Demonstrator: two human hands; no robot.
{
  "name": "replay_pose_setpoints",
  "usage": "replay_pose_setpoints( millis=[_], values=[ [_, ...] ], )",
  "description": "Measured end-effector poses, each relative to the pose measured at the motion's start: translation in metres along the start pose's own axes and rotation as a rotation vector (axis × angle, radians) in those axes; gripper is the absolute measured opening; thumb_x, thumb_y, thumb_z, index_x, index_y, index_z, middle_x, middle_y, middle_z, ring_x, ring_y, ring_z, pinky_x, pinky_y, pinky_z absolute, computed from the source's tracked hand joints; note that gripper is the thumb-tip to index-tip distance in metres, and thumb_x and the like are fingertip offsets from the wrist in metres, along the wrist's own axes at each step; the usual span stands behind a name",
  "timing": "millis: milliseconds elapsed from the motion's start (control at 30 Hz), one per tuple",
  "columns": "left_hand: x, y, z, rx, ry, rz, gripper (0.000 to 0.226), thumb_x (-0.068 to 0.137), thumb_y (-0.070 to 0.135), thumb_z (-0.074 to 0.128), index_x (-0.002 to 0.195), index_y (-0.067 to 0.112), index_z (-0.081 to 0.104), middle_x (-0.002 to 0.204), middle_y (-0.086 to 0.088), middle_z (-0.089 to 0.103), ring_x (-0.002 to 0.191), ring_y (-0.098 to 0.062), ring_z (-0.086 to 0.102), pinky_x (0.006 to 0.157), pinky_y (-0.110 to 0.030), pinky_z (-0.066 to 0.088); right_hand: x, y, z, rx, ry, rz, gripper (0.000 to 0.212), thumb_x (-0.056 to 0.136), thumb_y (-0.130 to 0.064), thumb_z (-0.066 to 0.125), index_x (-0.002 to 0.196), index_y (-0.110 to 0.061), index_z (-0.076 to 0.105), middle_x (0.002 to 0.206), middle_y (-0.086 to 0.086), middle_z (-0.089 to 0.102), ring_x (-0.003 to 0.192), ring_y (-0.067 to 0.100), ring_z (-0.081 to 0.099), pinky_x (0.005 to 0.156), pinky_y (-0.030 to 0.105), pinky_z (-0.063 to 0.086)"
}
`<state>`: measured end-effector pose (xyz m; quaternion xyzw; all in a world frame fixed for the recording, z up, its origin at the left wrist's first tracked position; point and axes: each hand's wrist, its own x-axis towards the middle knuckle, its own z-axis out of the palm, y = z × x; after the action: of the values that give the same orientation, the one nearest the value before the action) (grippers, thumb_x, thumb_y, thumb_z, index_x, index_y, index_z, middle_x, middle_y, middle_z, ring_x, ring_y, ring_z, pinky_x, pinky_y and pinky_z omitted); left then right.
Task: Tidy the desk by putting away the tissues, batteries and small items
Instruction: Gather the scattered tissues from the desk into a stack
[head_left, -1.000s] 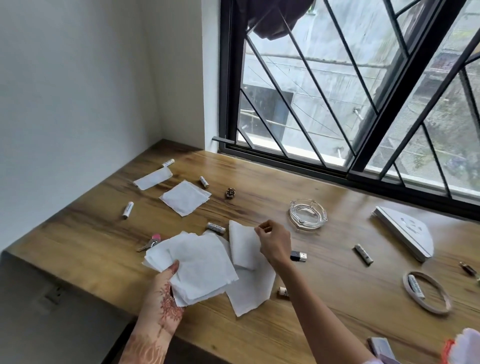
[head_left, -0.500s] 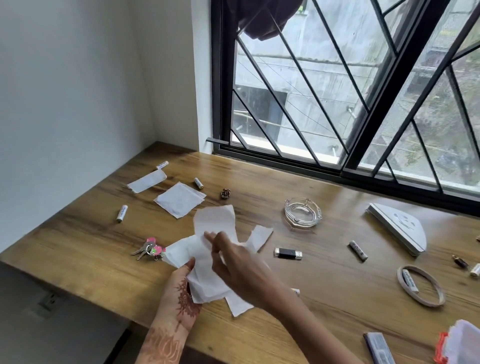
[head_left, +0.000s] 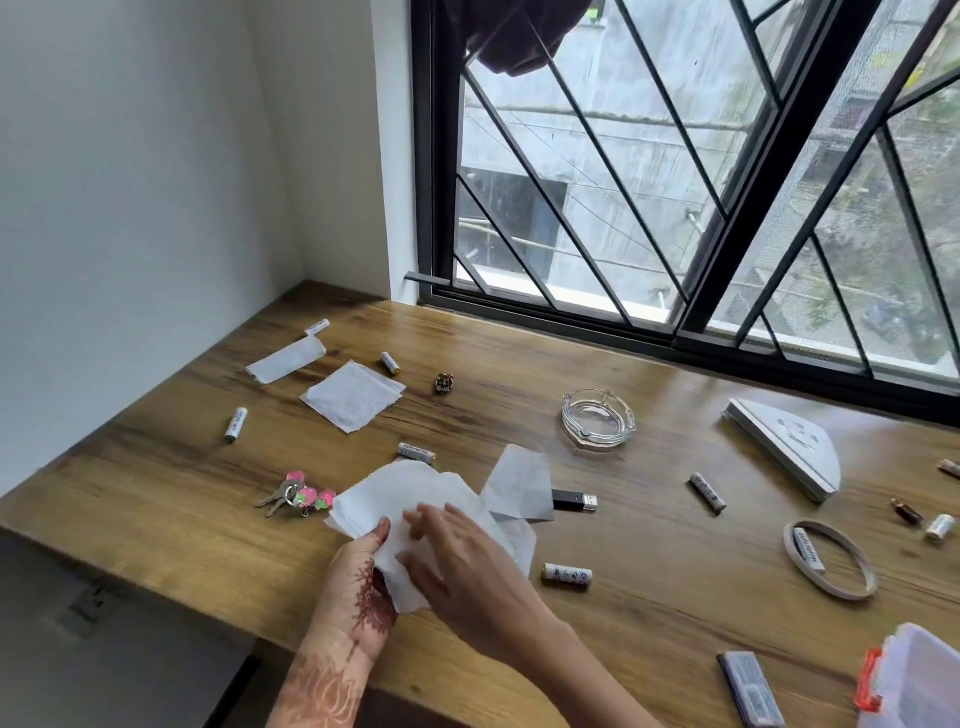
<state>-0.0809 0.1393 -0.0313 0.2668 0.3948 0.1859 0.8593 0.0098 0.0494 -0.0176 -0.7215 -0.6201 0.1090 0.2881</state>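
Low in the frame's centre, the left hand (head_left: 358, 587) grips a stack of white paper tissues (head_left: 410, 499); the right hand (head_left: 457, 566) rests spread on it. White cylindrical batteries (head_left: 566, 577), pink-tagged keys (head_left: 296, 496) and a black USB stick (head_left: 574, 502) surround them on the brown wooden tabletop (head_left: 649, 597) under a barred window (head_left: 675, 182).

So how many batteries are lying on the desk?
8 batteries: two back left, one left, one centre, one front, three right. Others may hide under tissues or past the right edge.

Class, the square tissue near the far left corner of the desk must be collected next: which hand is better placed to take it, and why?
Probably the right hand: it rests flat on the tissue stack, gripping nothing, while the left hand pinches that stack. The square tissue lies ahead.
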Motion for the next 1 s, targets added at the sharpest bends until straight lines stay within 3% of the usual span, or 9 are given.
replay_pose_setpoints(
  millis=[133,233,333,433,600,733,833,933,1000],
  values=[
    [-0.002,0.004,0.008,-0.045,0.102,0.042,0.022,0.094,0.018,0.046,0.093,0.0,0.058,0.079,-0.015,0.068,0.068,-0.028,0.065,0.038,-0.028,0.053,0.003,0.046,-0.007,-0.058,0.401,0.26,0.031,0.091,-0.039,0.046,0.091,-0.011,0.059,0.09,0.006,0.066,0.087,0.024,0.058,0.072,0.03,0.043],
    [-0.006,0.006,0.011,-0.041,0.141,0.057,0.017,0.094,0.016,0.047,0.092,0.002,0.056,0.075,-0.013,0.068,0.067,-0.027,0.065,0.035,-0.026,0.05,0.001,0.081,-0.015,-0.25,0.449,0.551,0.019,0.088,-0.028,0.057,0.085,-0.009,0.062,0.088,0.009,0.066,0.089,0.029,0.055,0.074,0.037,0.042],
    [-0.008,0.006,0.011,-0.056,0.129,0.06,0.017,0.095,0.017,0.046,0.094,0.002,0.055,0.051,-0.006,0.068,0.061,-0.027,0.065,0.031,-0.026,0.047,-0.007,0.098,-0.023,-0.359,0.324,0.854,0.034,0.09,-0.044,0.049,0.093,-0.012,0.061,0.099,0.005,0.063,0.099,0.026,0.053,0.083,0.037,0.038],
    [-0.009,0.005,0.011,-0.065,0.074,0.077,0.018,0.096,0.015,0.044,0.089,0.005,0.056,0.054,-0.005,0.069,0.051,-0.021,0.068,0.035,-0.028,0.051,-0.009,0.102,-0.02,-0.329,0.278,0.956,0.043,0.087,-0.054,0.048,0.097,-0.013,0.059,0.103,0.004,0.06,0.103,0.025,0.052,0.086,0.037,0.036],
    [-0.006,0.004,0.012,-0.076,0.059,0.065,0.019,0.096,0.016,0.043,0.087,0.006,0.057,0.057,-0.006,0.071,0.048,-0.018,0.067,0.037,-0.029,0.052,0.001,0.104,-0.013,-0.238,0.284,0.975,0.026,0.088,-0.037,0.049,0.095,-0.014,0.058,0.104,0.006,0.061,0.105,0.027,0.052,0.088,0.037,0.036],
    [-0.005,0.005,0.009,-0.068,0.073,0.081,0.016,0.095,0.016,0.046,0.089,0.007,0.058,0.058,-0.005,0.071,0.069,-0.027,0.066,0.04,-0.029,0.054,0.005,0.103,-0.018,0.138,0.499,0.912,0.017,0.08,-0.016,0.056,0.064,-0.009,0.052,0.067,0.006,0.058,0.07,0.025,0.055,0.06,0.033,0.041],
    [-0.007,0.005,0.009,-0.06,0.083,0.066,0.016,0.094,0.017,0.047,0.09,0.006,0.058,0.066,-0.008,0.071,0.078,-0.026,0.062,0.043,-0.028,0.055,0.013,0.095,-0.032,0.328,0.638,0.802,0.019,0.076,-0.009,0.061,0.06,-0.006,0.051,0.058,0.005,0.055,0.06,0.021,0.052,0.053,0.03,0.039],
    [-0.009,0.004,0.009,-0.044,0.062,0.065,0.017,0.095,0.018,0.046,0.091,0.007,0.058,0.063,-0.007,0.072,0.061,-0.024,0.069,0.04,-0.028,0.053,0.025,0.079,-0.048,0.418,0.73,0.631,0.02,0.074,-0.008,0.064,0.06,-0.013,0.05,0.06,0.002,0.059,0.06,0.016,0.06,0.054,0.033,0.051],
    [-0.009,0.004,0.009,-0.059,0.047,0.065,0.018,0.095,0.017,0.045,0.094,0.006,0.058,0.063,-0.007,0.072,0.056,-0.02,0.069,0.04,-0.028,0.053,0.033,0.064,-0.058,0.312,0.747,0.429,0.032,0.074,-0.002,0.065,0.059,-0.02,0.043,0.057,-0.006,0.052,0.056,0.0,0.054,0.052,0.016,0.047]
  ],
)
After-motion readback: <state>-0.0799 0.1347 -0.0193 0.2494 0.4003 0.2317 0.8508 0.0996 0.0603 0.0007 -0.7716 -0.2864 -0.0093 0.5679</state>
